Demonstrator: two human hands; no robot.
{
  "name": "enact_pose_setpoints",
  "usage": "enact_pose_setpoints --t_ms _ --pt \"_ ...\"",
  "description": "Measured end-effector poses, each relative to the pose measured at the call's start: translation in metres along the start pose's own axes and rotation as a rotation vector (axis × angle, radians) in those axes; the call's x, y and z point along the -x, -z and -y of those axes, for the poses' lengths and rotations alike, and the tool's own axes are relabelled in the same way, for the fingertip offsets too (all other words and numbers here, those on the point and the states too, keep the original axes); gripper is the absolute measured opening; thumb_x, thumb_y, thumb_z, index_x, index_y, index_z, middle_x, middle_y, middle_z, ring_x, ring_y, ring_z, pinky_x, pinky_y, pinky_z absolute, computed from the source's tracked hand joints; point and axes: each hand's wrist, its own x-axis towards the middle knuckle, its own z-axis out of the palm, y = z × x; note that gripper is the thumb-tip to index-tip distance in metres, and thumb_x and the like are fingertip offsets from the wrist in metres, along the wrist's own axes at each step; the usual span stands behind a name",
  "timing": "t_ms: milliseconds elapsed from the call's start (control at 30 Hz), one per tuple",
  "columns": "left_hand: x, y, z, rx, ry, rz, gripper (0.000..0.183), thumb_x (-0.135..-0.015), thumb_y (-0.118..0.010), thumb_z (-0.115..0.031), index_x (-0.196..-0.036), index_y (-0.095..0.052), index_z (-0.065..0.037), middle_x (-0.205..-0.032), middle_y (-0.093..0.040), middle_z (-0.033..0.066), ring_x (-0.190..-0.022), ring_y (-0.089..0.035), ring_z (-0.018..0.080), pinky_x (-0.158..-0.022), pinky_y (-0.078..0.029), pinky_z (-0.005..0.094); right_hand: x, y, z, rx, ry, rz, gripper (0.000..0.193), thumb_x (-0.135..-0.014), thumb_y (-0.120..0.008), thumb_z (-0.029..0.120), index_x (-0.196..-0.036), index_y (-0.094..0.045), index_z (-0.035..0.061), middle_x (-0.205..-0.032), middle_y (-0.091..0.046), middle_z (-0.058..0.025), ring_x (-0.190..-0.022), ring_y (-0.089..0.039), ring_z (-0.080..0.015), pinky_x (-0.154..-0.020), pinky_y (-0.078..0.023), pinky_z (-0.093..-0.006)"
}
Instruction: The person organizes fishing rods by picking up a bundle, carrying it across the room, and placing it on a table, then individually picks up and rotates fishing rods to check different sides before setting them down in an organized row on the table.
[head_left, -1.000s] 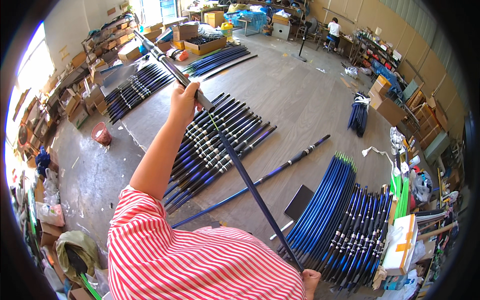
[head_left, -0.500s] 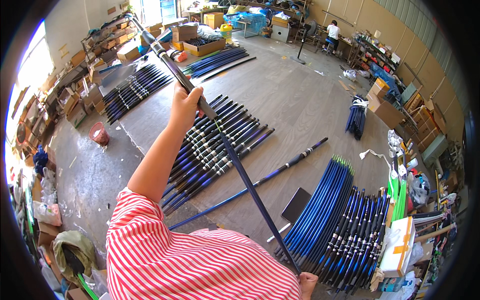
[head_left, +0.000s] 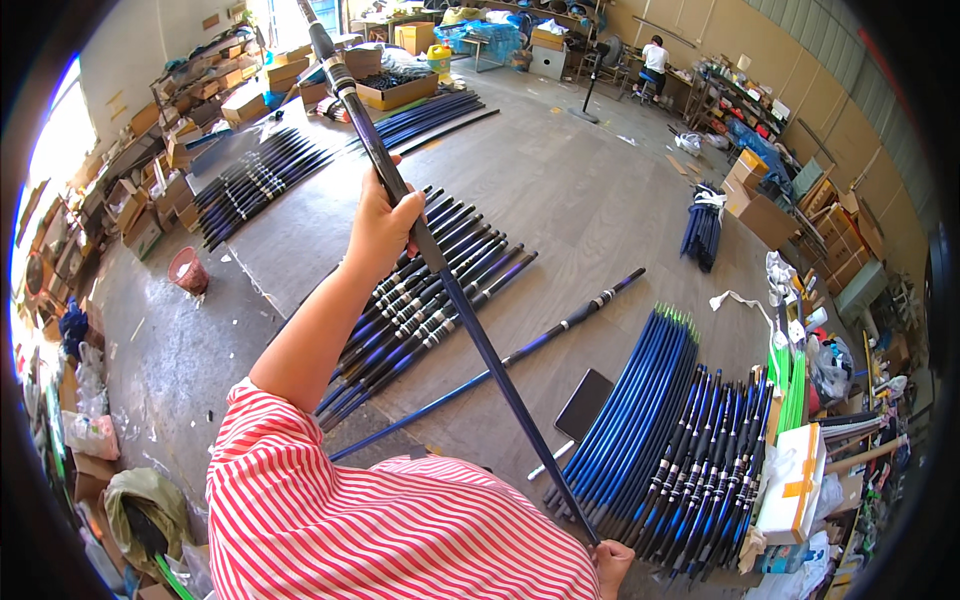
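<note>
My left hand (head_left: 385,222) is wrapped round the thick black handle section of a fishing rod (head_left: 364,122), below its silver ring fitting. The rod runs slantwise from the far left toward me. A thinner dark blank (head_left: 500,375) comes out of the handle's lower end. At the near end of this blank, my right hand (head_left: 612,562) is closed on it in a fist. Beneath the held rod lies a single blue and black rod (head_left: 535,346), crossing under it. A row of finished-looking rods with silver rings (head_left: 440,290) lies just beyond my left forearm.
To the right lie blue blanks with green tips (head_left: 635,370) and black-gripped rods (head_left: 708,465). A phone (head_left: 585,404) rests beside them. A tied bundle (head_left: 703,235), a pink bucket (head_left: 188,272) and a white foam box (head_left: 793,484) stand around. A person (head_left: 653,65) sits far back.
My left hand and the handle section have slid a little down the blank toward me. The light green bit at the joint no longer shows. My right hand stays at the near end.
</note>
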Motion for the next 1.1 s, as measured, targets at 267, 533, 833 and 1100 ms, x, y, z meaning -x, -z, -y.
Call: enact_pose_setpoints --t_ms 267,533,833,1100 --pt "0.007 -0.006 -0.007 -0.054 0.01 -0.038 0.052 -0.08 -0.05 -0.006 -0.126 -0.025 -0.002 -0.073 -0.049 0.0049 -0.047 -0.047 0.0088 -0.031 -0.036 0.0203 0.004 0.002 0.005 0.068 -0.097 0.04 0.055 -0.072 -0.07 0.047 -0.057 -0.057 -0.004 -0.048 -0.049 -0.0021 -0.046 -0.045 -0.0071 -0.043 -0.031 -0.0241" --pt "0.016 -0.011 -0.02 0.086 -0.046 0.109 0.055 -0.078 -0.05 -0.004 -0.127 -0.023 -0.001 -0.07 -0.047 0.0031 -0.05 -0.048 0.0091 -0.032 -0.036 0.0195 0.015 0.024 -0.05 -0.434 -0.308 0.224 0.044 -0.073 -0.072 0.037 -0.086 -0.064 -0.0049 -0.068 -0.064 -0.0087 -0.058 -0.057 -0.0123 -0.054 -0.046 -0.0246" --pt "0.037 -0.016 -0.04 0.201 -0.146 0.232 0.054 -0.077 -0.049 -0.001 -0.125 -0.024 -0.003 -0.061 -0.044 0.003 -0.049 -0.046 0.01 -0.042 -0.039 0.0203 0.01 0.008 -0.043 -0.644 -0.48 0.343 0.051 -0.076 -0.065 0.045 -0.089 -0.063 -0.004 -0.073 -0.064 -0.0124 -0.059 -0.06 -0.0172 -0.054 -0.048 -0.0276" --pt "0.112 -0.075 -0.02 0.073 -0.361 0.607 0.05 -0.076 -0.063 -0.004 -0.115 -0.031 -0.005 -0.077 -0.053 0.0035 -0.071 -0.056 0.0127 -0.064 -0.048 0.0267 -0.038 -0.068 0.015 -0.92 -0.312 0.17 0.056 -0.078 -0.06 0.05 -0.089 -0.062 -0.0044 -0.075 -0.064 -0.0143 -0.058 -0.06 -0.0213 -0.052 -0.048 -0.0299"
